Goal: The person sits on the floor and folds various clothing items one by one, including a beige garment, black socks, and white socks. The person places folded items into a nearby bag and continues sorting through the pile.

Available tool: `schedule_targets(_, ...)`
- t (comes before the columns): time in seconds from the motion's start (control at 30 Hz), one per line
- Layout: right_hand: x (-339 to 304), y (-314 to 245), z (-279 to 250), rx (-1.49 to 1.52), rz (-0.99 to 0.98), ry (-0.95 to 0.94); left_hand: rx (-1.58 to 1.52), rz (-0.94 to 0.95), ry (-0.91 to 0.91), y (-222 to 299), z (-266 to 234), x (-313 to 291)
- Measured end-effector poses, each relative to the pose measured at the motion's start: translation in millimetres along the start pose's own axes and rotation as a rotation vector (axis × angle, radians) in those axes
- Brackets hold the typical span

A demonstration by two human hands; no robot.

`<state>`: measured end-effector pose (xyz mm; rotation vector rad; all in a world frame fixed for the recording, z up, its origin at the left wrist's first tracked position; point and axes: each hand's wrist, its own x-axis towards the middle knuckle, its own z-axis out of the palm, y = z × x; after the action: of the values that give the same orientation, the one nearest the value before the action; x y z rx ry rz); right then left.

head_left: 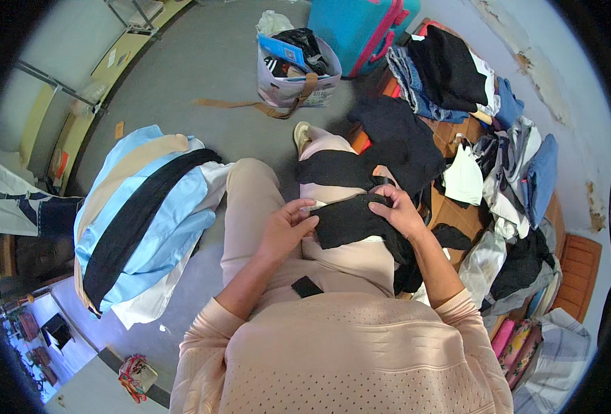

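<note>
A folded black cloth (350, 222) lies across my right thigh, and its exact kind of garment cannot be made out. My left hand (288, 226) pinches its left end between thumb and fingers, beside a thin pale edge. At the upper right of the same cloth, my right hand (399, 210) grips with thumb and fingertips. A second black strip of fabric (333, 169) crosses my leg nearer the knee. Dark fabric (402, 141) spreads to the right of that leg. A small black patch of cloth (307, 286) rests on my lap.
Light blue, tan, black and white garments (153, 221) are draped in a heap at left. Ahead stand a bag (295, 90) stuffed with items and a turquoise suitcase (354, 31). Folded clothes (450, 69) and loose clothes (512, 179) cover the wooden surface (450, 207) at right.
</note>
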<state>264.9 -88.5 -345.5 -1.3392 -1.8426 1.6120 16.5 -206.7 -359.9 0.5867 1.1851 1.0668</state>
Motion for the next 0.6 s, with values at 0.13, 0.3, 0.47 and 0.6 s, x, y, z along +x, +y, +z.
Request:
schedule_targets(0.13, 0.2, -6.4, 0.9, -0.076, 0.002, 0.009, 0.023, 0.044, 0.058, -13.3, -0.6, 1.8)
schedule_targets(0.3, -4.8, -15.0, 6.4, -0.091, 0.025, -0.002, -0.003, -0.074, 0.08, -5.0, 15.2, -8.9)
schedule_targets(0.47, -16.4, -34.5, 5.9, -0.185, -0.146, -0.019, 0.166, -0.075, 0.052, -18.0, 1.3, -12.4)
schedule_targets(0.6, -26.3, -42.8, 18.0, -0.192, -0.335, -0.001, 0.497, 0.24, 0.126, -24.6, -18.1, -10.4)
